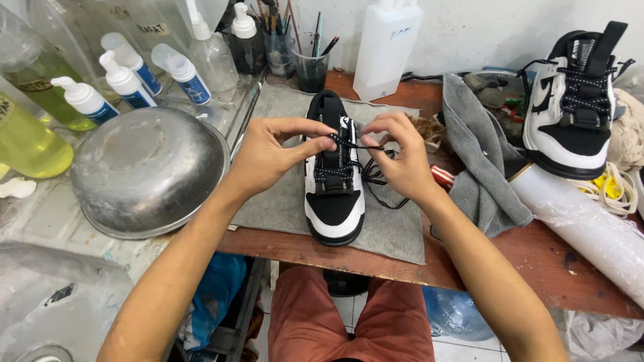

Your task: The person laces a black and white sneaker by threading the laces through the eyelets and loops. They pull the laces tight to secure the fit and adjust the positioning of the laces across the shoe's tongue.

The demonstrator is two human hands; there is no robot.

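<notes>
A black and white sneaker [333, 167] lies on a grey cloth [396, 231] in the middle of the wooden table [537, 258], with its toe pointing toward the person. A black lace with white dots [355, 145] runs across the upper part of the shoe. The left hand [268, 157] pinches one end of this lace between thumb and forefinger, just above the tongue. The right hand [399, 157] is closed on the other part of the lace in the same way, and the piece between the two hands is pulled straight. More lace hangs loose on the right side of the shoe.

It seems the lacing is in progress at the upper eyelets. The following move would probably need a fine grip on the lace tip, because the eyelets are small and close to the strap.

To the left stands a metal bowl [147, 171] turned upside down, so its contents cannot be seen. Behind it are small pump bottles with blue labels [124, 80] and big bottles holding yellow liquid [27, 137]. A dark cup [310, 64] at the back holds brushes and pencils, and beside it stands a white plastic canister [388, 47]. On the right, a second sneaker [573, 100] rests near a crumpled grey towel [479, 161].
</notes>
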